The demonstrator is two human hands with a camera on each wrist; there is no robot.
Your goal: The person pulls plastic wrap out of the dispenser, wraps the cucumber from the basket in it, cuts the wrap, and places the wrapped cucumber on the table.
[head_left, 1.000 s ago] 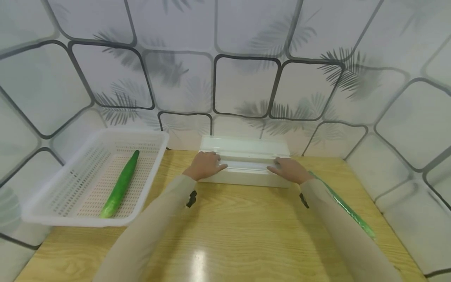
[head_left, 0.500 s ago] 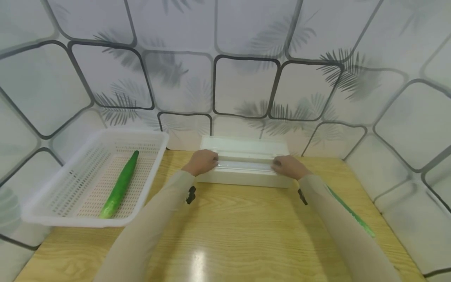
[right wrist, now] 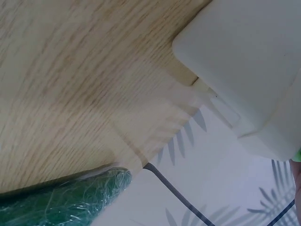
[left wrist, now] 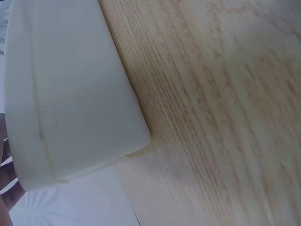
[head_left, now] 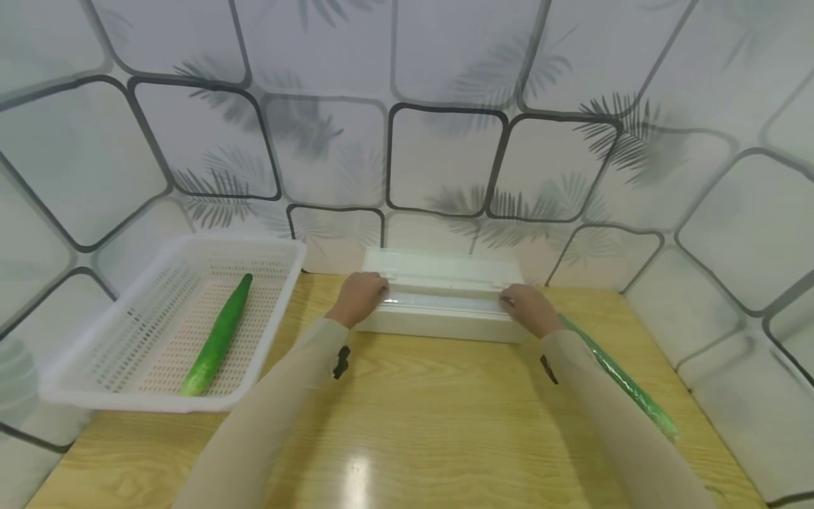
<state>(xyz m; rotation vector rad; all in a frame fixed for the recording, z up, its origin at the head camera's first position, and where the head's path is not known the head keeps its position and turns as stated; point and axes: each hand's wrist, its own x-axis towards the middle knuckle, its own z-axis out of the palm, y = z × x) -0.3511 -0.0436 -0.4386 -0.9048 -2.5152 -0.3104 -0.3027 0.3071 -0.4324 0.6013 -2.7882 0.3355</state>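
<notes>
A long white box [head_left: 440,325] with a raised lid stands near the back wall, clear film [head_left: 445,302] showing in its opening. At the left end of that opening, my left hand [head_left: 359,298] has curled fingers and pinches the film edge. My right hand [head_left: 533,309] pinches it at the right end, the thumb mostly hidden. Both wrist views show the box's ends: the white side [left wrist: 84,94] with a few left fingers [left wrist: 8,176] behind it, and the other white side [right wrist: 244,61] with a sliver of the right hand [right wrist: 297,183].
On the left, a white perforated basket [head_left: 267,339] holds a green cucumber [head_left: 219,336]. A film-wrapped green cucumber [head_left: 626,382] lies at the right, partly behind my right forearm; its wrapped end [right wrist: 94,197] shows in the right wrist view. Patterned walls border the wooden table [head_left: 413,410].
Fingers that were spread on the box a second ago have curled in at the film. Since then the hands have moved slightly apart, and more of the wrapped cucumber shows than half a second ago.
</notes>
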